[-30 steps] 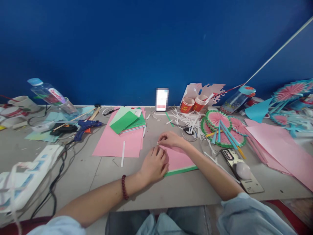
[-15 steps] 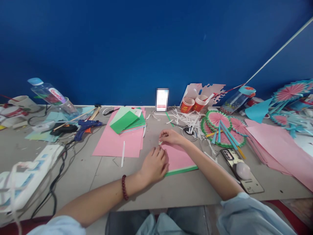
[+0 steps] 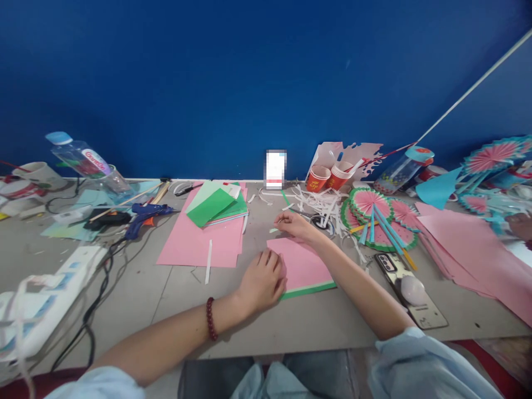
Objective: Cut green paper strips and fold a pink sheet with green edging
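Note:
A pink sheet of paper [image 3: 305, 263] with a green and white band along its near edge lies on the table before me. My left hand [image 3: 262, 280] rests over its left side, fingers laid down and slightly bent, a dark red bead bracelet at the wrist. Just past the sheet's far edge, my right hand [image 3: 293, 226] has thumb and fingers pinched together. A small pale strip of paper [image 3: 274, 230] shows below those fingertips and appears to be held by them; its other end is hidden.
Green and white papers [image 3: 211, 206] lie on pink sheets [image 3: 195, 249] to the left, near a blue glue gun [image 3: 145, 216] and a power strip [image 3: 54, 299]. Rightward are paper scraps [image 3: 324, 202], red cups [image 3: 318, 177], folded fans [image 3: 372, 208], a phone [image 3: 411, 291] and another person's hand [image 3: 521, 226].
My right hand has moved away from me, off the sheet's far edge, and the pale strip has shifted with it. My left hand stays put. Another person's hand has appeared at the right edge.

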